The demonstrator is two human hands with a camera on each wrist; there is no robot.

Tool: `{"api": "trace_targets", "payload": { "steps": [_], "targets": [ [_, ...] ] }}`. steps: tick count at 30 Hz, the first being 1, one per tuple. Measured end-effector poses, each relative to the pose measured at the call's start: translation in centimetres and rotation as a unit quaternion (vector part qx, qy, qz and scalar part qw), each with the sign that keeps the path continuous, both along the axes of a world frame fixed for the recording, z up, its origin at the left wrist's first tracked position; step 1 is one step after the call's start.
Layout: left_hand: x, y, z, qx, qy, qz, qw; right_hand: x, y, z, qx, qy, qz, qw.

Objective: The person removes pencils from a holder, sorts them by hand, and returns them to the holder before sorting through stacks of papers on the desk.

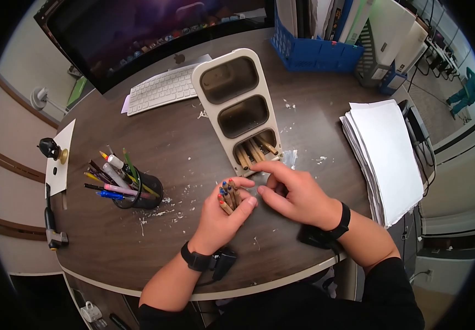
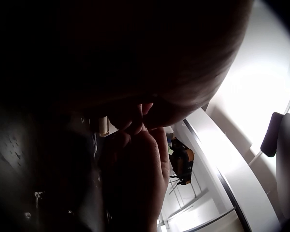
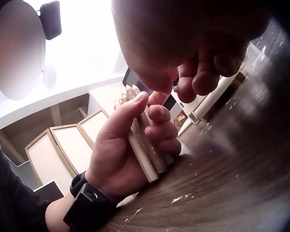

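My left hand (image 1: 218, 220) grips a bundle of wooden pencils (image 3: 144, 150), fingers wrapped round them and thumb along the side. Red and blue tips show on them in the head view. My right hand (image 1: 301, 195) is just to the right, palm down, its index finger near the front compartment of a beige three-compartment holder (image 1: 263, 88). Several more wooden pencils (image 1: 255, 149) lean in that compartment. Thumb and index finger of the right hand stand apart. The left wrist view is dark, and the bundle is hidden there.
A black mesh cup (image 1: 155, 187) of pens stands at left. Behind the holder are a keyboard (image 1: 163, 88) and a monitor (image 1: 138, 33). A paper stack (image 1: 389, 159) lies at right, below a blue file rack (image 1: 320, 54). White scraps (image 1: 163, 213) dot the desk.
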State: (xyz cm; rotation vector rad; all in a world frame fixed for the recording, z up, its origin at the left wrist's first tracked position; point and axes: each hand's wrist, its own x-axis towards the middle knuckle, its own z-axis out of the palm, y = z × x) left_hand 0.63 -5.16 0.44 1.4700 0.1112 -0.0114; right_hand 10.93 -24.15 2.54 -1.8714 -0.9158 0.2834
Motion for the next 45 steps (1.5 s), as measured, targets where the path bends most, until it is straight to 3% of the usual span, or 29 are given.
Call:
{"api": "trace_targets", "payload": {
  "steps": [5, 9, 12, 16, 19, 21, 26, 28, 30, 32, 36, 43, 45],
  "targets": [
    [-0.3, -0.2, -1.0, -0.122, -0.079, 0.06, 0.988, 0.1, -0.2, 0.4, -0.006, -0.002, 0.041, 0.999],
    [0.0, 0.2, -1.6, -0.207, -0.115, 0.043, 0.971, -0.3, -0.2, 0.6, -0.085, -0.078, 0.136, 0.984],
    [0.1, 0.1, -1.2, -0.242, -0.095, 0.025, 0.965, -0.6, -0.1, -1.1, -0.032, -0.137, 0.116, 0.983],
    [0.2, -0.1, -0.8, -0.257, -0.088, 0.037, 0.962, -0.1, -0.3, -0.1, -0.049, -0.101, 0.112, 0.987],
    [0.2, -0.2, -0.8, -0.25, -0.081, 0.031, 0.964, -0.1, -0.5, 0.6, -0.033, -0.082, 0.1, 0.991],
    [0.1, -0.4, -0.2, -0.241, -0.087, 0.076, 0.964, 0.0, -0.6, 1.6, 0.041, -0.081, 0.022, 0.996],
    [-0.1, -0.2, -0.2, -0.161, -0.106, 0.077, 0.978, 1.8, -2.1, 2.5, 0.206, -0.187, -0.11, 0.954],
    [-0.4, -0.3, 0.3, -0.012, -0.135, 0.065, 0.989, 2.7, -2.4, 2.9, 0.194, -0.253, -0.134, 0.938],
    [-0.2, -0.4, 0.5, 0.001, -0.146, 0.058, 0.988, 3.5, -2.8, 3.0, 0.154, -0.294, -0.144, 0.932],
    [-0.1, -0.1, 0.1, 0.092, -0.14, 0.009, 0.986, 3.8, -2.8, 3.1, 0.115, -0.335, -0.151, 0.923],
    [-0.1, -0.2, 0.3, 0.086, -0.057, 0.006, 0.995, 3.8, -2.4, 2.7, 0.05, -0.306, -0.193, 0.931],
    [-0.1, -0.3, 0.1, 0.092, -0.088, 0.024, 0.991, 4.6, -3.6, 3.4, 0.045, -0.288, -0.164, 0.942],
    [-0.2, -0.5, 0.1, 0.001, -0.042, 0.043, 0.998, 4.7, -3.3, 3.2, 0.046, -0.294, -0.187, 0.936]
  ]
}}
